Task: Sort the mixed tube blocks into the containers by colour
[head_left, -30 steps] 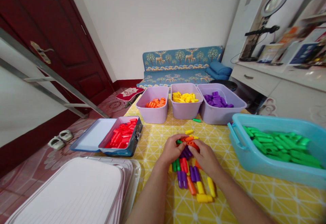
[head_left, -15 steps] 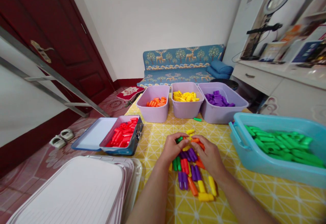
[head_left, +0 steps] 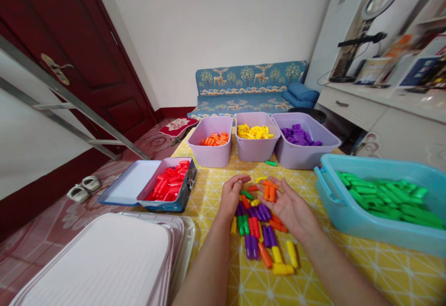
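Observation:
Orange plastic tube pieces (head_left: pixel 269 192) lie on the fingers of my right hand (head_left: pixel 291 208), whose palm is turned up and fingers are loosely spread. My left hand (head_left: pixel 230 198) is open and looks free of any piece, with its fingers stretched toward the right hand. Beneath and between both hands is a loose pile of short tubes in several colours: purple tubes (head_left: pixel 251 246), green tubes (head_left: pixel 243 225), red tubes (head_left: pixel 254 227) and a yellow tube (head_left: pixel 291 253). A green tube (head_left: pixel 247 194) lies close to my left fingers.
Lilac bins hold orange (head_left: pixel 209 157), yellow (head_left: pixel 258 150) and purple pieces (head_left: pixel 306 153) at the back. A turquoise bin (head_left: pixel 379 229) of green tubes stands right. Left are an open case (head_left: pixel 190 190) of red pieces and stacked lids (head_left: pixel 94 259). A green piece (head_left: pixel 271 163) lies near the bins.
My hands have moved apart and their fingers have opened out. The right palm has turned up, showing the orange pieces. The green tube by my left fingers now lies loose.

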{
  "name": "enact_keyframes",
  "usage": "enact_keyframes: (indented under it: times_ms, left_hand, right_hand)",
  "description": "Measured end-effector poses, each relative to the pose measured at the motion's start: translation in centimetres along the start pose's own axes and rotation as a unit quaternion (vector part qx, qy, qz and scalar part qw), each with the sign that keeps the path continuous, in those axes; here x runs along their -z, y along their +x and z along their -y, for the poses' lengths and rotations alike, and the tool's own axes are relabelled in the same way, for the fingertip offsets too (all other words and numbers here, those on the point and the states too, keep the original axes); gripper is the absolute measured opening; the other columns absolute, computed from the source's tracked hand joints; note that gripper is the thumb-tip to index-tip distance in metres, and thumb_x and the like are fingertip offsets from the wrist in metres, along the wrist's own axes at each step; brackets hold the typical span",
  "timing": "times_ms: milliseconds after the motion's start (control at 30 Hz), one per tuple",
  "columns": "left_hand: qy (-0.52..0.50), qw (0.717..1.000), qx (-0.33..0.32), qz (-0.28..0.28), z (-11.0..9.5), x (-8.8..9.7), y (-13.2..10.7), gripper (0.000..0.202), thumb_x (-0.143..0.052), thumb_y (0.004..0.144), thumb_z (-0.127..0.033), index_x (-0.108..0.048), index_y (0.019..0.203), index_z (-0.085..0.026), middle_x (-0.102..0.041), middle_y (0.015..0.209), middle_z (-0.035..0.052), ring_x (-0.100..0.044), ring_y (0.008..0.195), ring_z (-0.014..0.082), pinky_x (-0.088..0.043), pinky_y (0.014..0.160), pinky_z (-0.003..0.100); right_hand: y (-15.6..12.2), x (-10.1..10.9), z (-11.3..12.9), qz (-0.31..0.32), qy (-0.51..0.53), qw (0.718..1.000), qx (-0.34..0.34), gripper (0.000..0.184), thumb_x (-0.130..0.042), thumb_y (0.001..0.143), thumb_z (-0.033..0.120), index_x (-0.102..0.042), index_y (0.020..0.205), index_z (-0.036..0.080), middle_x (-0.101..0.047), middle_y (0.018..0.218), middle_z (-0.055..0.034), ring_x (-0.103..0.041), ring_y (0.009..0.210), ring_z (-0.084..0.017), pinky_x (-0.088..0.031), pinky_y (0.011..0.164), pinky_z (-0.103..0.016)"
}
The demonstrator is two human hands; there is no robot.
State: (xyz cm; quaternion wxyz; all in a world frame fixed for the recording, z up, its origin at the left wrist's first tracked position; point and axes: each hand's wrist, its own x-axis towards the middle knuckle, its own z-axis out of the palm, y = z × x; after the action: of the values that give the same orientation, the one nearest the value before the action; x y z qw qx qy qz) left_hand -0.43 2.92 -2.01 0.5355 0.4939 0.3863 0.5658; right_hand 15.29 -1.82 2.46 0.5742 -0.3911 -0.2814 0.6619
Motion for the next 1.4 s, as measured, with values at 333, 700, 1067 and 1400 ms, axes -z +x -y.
enact_keyframes:
  times_ms: [333, 700, 1067, 1400]
  left_hand:
    - [0.008, 1.0, -0.003, -0.012, 0.4, 0.2, 0.1, 0.029, -0.05, 0.078, -0.026, -0.068, 0.096, -0.012, -0.072, 0.1, 0.0128, -0.066, 0.099, 0.0239, -0.049, 0.093, 0.039]
    - [0.004, 1.0, -0.003, -0.014, 0.8, 0.3, 0.2, 0.027, -0.051, 0.078, -0.026, -0.068, 0.094, -0.012, -0.072, 0.096, 0.0122, -0.067, 0.096, 0.0225, -0.05, 0.091, 0.037]
    - [0.016, 1.0, -0.001, -0.02, 0.6, 0.0, 0.2, 0.028, -0.048, 0.079, -0.023, -0.068, 0.094, -0.011, -0.072, 0.094, 0.0123, -0.067, 0.093, 0.0228, -0.051, 0.086, 0.037]
    - [0.066, 0.998, -0.014, -0.009, 0.1, 0.0, 0.2, 0.031, -0.044, 0.077, -0.02, -0.069, 0.094, -0.013, -0.072, 0.092, 0.0077, -0.067, 0.09, 0.0202, -0.051, 0.083, 0.032]
  right_hand:
    - [1.3, -1.9, 2.7, -0.025, 0.026, 0.998, -0.045, 0.018, -0.047, 0.088, 0.039, -0.05, 0.091, 0.022, -0.064, 0.095, -0.0097, -0.066, 0.098, -0.024, -0.052, 0.088, -0.047]
    - [13.3, -10.1, 16.3, -0.144, 0.083, 0.981, 0.105, 0.014, -0.041, 0.091, 0.03, -0.048, 0.083, 0.022, -0.048, 0.076, 0.0018, -0.052, 0.062, -0.01, -0.052, 0.056, -0.026]
    - [7.5, -11.2, 8.1, -0.047, 0.069, 0.996, -0.041, 0.01, -0.041, 0.092, 0.024, -0.049, 0.087, 0.019, -0.055, 0.082, -0.0041, -0.061, 0.076, -0.016, -0.057, 0.06, -0.03]
    - [9.7, -19.2, 7.3, 0.017, 0.059, 0.997, -0.045, 0.02, -0.047, 0.091, 0.038, -0.052, 0.092, 0.019, -0.056, 0.075, -0.0009, -0.056, 0.06, -0.014, -0.053, 0.056, -0.029]
